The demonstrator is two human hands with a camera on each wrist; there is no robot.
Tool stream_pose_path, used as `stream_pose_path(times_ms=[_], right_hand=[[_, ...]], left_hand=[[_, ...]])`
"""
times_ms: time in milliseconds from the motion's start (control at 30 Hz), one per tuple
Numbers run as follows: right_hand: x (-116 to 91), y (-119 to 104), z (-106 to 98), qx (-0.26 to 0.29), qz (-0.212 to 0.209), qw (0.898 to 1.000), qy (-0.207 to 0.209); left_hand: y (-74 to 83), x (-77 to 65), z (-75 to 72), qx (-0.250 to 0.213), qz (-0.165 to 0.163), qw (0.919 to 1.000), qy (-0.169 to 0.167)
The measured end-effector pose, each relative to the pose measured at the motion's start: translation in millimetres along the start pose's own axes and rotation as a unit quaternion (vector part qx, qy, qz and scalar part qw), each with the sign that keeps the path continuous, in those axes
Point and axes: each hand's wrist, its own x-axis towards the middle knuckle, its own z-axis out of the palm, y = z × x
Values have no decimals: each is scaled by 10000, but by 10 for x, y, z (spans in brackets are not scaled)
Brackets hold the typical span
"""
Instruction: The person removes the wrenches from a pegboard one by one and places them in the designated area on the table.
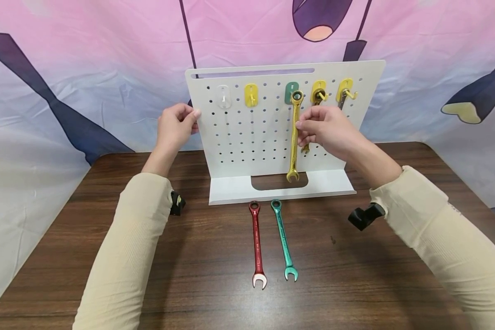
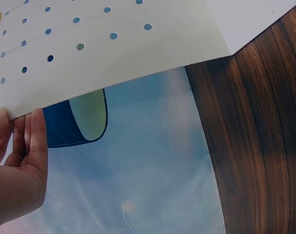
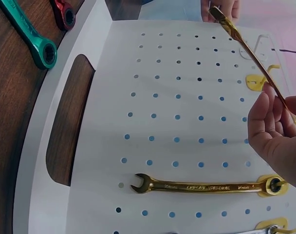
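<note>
In the head view, the right hand [image 1: 327,128] pinches a gold wrench [image 1: 294,146] in front of the green hook [image 1: 290,88], and the left hand [image 1: 175,126] pinches the edge of the pegboard [image 1: 257,133]. The left wrist view shows closely this left grip; the right wrist view shows fully the second gold wrench [image 3: 211,187] on its yellow hook [image 1: 319,84], partly hidden in the head view.

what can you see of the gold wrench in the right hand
The gold wrench looks like shiny polished metal: a ring with a dark inner rim at one end, a long slim shaft, and an open fork at the other. The right hand pinches the shaft. In the head view it hangs nearly upright, ring up, in front of the white pegboard, its ring overlapping the green hook; whether they touch is unclear.
</note>
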Motion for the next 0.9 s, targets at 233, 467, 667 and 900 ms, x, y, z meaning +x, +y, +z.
stream_pose_path(times_ms=[233,467,667,900], right_hand=[[-30,-22,-2,-49,-98,9999,-87],[-69,-6,-19,-137,-141,9997,-166],[-106,26,-17,-317,-57,9992,-254],[-162,117,-33,-522,52,9984,-230]], left_hand=[[-3,-3,1,-11,-16,10000,-21],[2,-6,-6,-35,-39,10000,-22],[2,-7,-7,13,-51,10000,-40],[-3,-4,-2,17,-25,10000,-22]])
